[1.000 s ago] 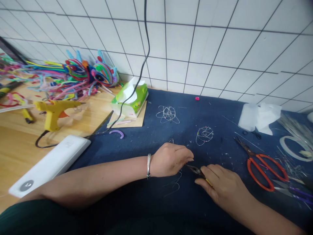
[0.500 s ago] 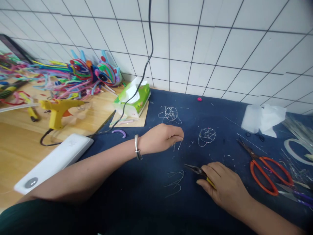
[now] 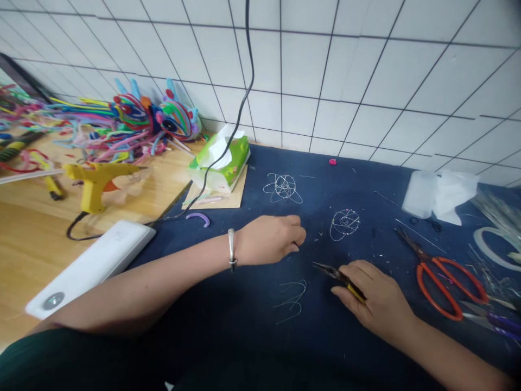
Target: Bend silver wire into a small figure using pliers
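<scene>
My left hand (image 3: 272,239), with a silver bracelet at its wrist, is low over the dark blue cloth, fingers curled together. What they hold, if anything, is hidden. My right hand (image 3: 376,296) is wrapped around needle-nose pliers (image 3: 329,270) with yellow handles, the jaws pointing left toward the other hand. Between the hands and nearer to me lie thin bent wires (image 3: 299,300). Beyond my left hand rests a round wire piece with loops (image 3: 284,186). A second round wire piece with small beads (image 3: 345,223) is beyond the pliers.
Orange-handled scissors (image 3: 439,282) and clear strands (image 3: 499,217) are at the right. On the left are a white power bank (image 3: 93,266), a yellow glue gun (image 3: 95,182) and a green tissue pack (image 3: 228,163), crossed by a black cable (image 3: 244,100). A tiled wall stands behind.
My left hand has lowered slightly and its fingers curled in; the short bent wires seen under it before are now out of sight. The pliers have shifted slightly right and up.
</scene>
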Demonstrator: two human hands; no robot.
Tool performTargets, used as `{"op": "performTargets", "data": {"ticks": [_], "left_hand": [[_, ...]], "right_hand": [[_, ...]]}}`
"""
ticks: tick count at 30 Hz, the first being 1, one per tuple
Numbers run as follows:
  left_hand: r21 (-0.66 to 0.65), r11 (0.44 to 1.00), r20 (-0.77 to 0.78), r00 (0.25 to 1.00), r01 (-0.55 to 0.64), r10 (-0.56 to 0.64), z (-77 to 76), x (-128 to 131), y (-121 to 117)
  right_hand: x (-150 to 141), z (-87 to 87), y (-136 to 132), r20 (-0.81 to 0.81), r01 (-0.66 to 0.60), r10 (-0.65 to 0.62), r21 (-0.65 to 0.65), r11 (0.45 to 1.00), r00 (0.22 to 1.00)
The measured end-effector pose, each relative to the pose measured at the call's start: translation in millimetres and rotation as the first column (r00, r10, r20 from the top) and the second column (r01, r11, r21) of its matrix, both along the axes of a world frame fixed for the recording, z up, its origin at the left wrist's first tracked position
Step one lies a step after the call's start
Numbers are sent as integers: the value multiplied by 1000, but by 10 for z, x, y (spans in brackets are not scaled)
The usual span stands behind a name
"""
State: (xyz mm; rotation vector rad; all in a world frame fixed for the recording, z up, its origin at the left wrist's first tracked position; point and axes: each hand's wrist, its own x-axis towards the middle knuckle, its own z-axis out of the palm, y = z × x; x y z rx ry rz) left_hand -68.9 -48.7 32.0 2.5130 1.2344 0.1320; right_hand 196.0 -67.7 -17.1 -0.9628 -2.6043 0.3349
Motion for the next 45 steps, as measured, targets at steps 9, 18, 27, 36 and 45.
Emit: {"op": "performTargets", "data": {"ticks": [9,18,27,36,45], "left_hand": [[-115,981,-39,986,157,-162,-42,209,-227],[-133,972,32,981,193,-191,-125,282,-277],[-287,945,145,982,156,-118,-77,230,-212],[-448,888,377,923,106,81,-141,200,-64],[-672,741,453,795,7,404,-146,159,1]], "right_hand": [[28,-14,42,-49,28,-30,-30,999,998],[34,-27,43,-54,50,-53,-57,997,997],[38,-9,50,-77,39,-42,-37,999,996],[60,21,47,-90,63,-66,-45,997,994],[160,76,144,152,-103,28,513,852,988]]}}
